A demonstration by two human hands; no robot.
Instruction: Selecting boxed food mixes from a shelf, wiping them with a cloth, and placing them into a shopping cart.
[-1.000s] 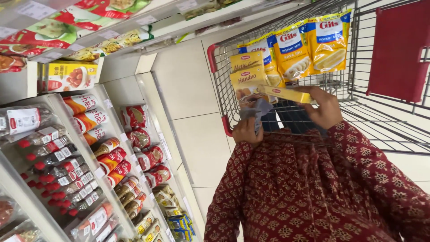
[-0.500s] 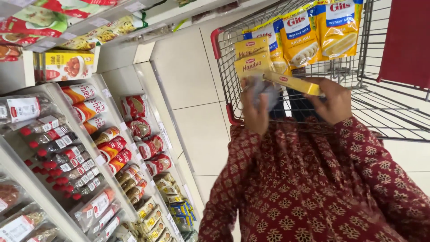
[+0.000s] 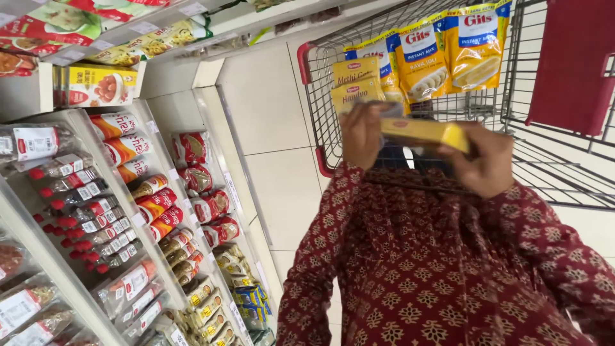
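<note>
Yellow box (image 3: 423, 131) sits flat between both hands, left hand (image 3: 362, 134) fingers clasping one end, right hand (image 3: 490, 160) fingers wrapping the other, just over the near rim of the wire trolley (image 3: 320, 96); yellow packets (image 3: 419, 61) stand inside, stocked shelves (image 3: 128, 205) alongside.

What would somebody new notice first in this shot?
Both hands, left hand and right hand, hold a flat yellow cardboard box at centre, over a wire shopping trolley. Yellow and blue pouches stand in the trolley; red-capped bottles line the left-side shelves.
</note>
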